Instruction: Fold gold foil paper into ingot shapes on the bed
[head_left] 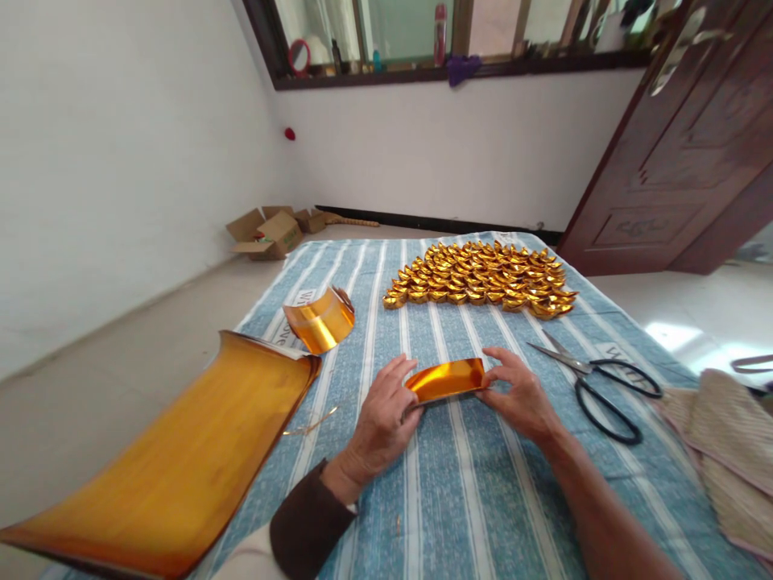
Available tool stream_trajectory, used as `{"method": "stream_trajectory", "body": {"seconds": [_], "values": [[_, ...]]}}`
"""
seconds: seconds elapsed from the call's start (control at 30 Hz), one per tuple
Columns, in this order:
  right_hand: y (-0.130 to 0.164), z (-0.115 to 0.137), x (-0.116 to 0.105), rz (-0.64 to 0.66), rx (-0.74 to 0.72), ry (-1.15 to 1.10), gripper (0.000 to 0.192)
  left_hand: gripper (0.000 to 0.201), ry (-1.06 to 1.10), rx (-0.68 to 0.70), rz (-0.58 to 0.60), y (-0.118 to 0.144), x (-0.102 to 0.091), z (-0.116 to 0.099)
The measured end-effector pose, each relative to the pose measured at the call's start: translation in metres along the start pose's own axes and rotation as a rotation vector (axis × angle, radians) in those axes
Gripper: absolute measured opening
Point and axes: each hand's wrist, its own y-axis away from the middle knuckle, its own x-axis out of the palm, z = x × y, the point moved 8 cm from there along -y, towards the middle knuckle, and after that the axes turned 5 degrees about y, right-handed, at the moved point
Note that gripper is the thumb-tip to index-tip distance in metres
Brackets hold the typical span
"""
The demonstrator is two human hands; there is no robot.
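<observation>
A strip of shiny gold foil paper (447, 380), bent lengthwise, is stretched between my two hands just over the striped cloth. My left hand (386, 411) grips its left end, fingers on top and the thumb below. At the other end, my right hand (516, 395) pinches the strip between thumb and fingers. Beyond them sits a heap of folded gold paper ingots (483, 278). To the right lie black-handled scissors (592, 374), blades apart and pointing up-left. A curled stack of gold foil paper pieces (323, 321) stands left of my hands.
Large gold sheets (175, 451) lie stacked along the left edge of the striped tablecloth (435, 499). Thin foil scraps (311, 423) are beside them. A beige cloth (730, 459) is at the right. An open cardboard box (271, 234) stands on the floor, and a door (682, 153) at the right.
</observation>
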Motion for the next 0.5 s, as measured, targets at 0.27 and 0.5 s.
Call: {"method": "stream_trajectory", "body": {"seconds": [0.27, 0.5], "values": [[0.004, 0.004, -0.005, 0.232, 0.182, -0.417, 0.018, 0.011, 0.709, -0.596, 0.078, 0.004, 0.003, 0.022], [0.015, -0.003, 0.017, 0.23, 0.549, -0.726, 0.037, 0.031, 0.994, -1.074, 0.011, 0.021, 0.023, 0.032]]}}
